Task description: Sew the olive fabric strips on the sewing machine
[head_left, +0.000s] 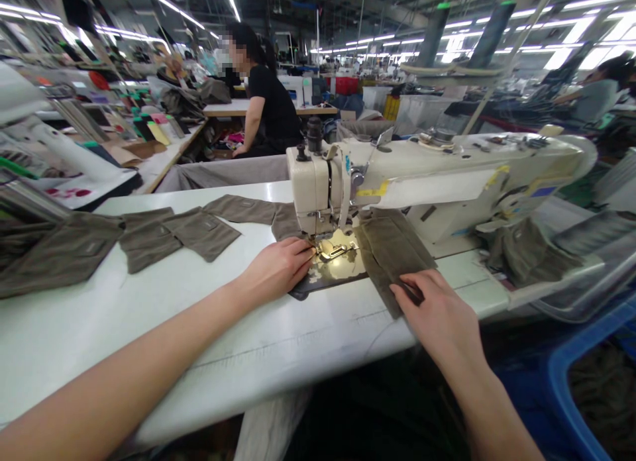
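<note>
A cream sewing machine [318,176] stands on a pale table, its needle area above a shiny metal plate [342,272]. My left hand [278,267] is at the left of the presser foot, fingertips pressed together; whatever they pinch is too small or hidden to tell. To the right of the plate lies a brown-olive fabric piece [392,242] with a folded, layered look. My right hand [437,308] grips its near right edge between thumb and fingers. Behind my left hand, a row of similar fabric pieces [203,229] trails off leftward across the table.
Beyond the table a person in a black top [273,103] leans by another bench. A blue bin [561,375] sits at the lower right, near a bundle of olive fabric [531,249]. Thread cones [154,130] stand at the left; another person [596,90] is far right.
</note>
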A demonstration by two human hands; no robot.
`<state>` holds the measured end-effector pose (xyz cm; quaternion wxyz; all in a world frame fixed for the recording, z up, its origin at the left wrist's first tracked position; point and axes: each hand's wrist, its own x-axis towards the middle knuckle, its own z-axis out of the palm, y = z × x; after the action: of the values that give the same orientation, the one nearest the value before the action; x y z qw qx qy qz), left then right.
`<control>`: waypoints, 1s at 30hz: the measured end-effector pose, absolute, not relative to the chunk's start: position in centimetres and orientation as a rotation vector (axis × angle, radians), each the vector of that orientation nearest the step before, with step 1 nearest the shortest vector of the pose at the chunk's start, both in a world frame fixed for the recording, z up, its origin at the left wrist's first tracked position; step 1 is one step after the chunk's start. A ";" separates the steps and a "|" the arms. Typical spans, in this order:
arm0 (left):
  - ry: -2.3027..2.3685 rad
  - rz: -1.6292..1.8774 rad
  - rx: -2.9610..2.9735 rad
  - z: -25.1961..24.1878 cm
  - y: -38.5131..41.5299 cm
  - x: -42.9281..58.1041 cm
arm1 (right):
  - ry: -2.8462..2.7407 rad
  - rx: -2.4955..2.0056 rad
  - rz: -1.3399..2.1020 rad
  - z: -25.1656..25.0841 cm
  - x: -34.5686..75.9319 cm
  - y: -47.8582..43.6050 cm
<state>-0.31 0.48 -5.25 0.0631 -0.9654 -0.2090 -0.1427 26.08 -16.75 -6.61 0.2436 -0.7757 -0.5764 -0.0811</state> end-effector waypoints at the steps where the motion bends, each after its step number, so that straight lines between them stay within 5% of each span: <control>1: -0.640 -0.434 -2.916 -5.3 0.5 -0.3 | -1.576 -2.117 -0.219 -6.6 26.0 -16.8; 15: -0.877 -0.634 -2.940 -6.3 -0.3 -0.3 | -1.502 -1.927 -0.404 -6.1 23.5 -17.4; 22: -0.982 -0.732 -3.079 -5.9 -1.0 -1.5 | -1.881 -1.421 -0.112 -5.8 17.7 -15.4; 30: -1.482 -0.784 -2.828 -4.3 3.1 -5.6 | -2.232 -1.719 0.150 -5.7 12.7 -8.8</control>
<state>-5.59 3.07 -4.32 -0.0728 -0.8579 -0.4495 -0.2379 12.74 -8.80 -5.70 0.1595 -0.6015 -0.7810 0.0525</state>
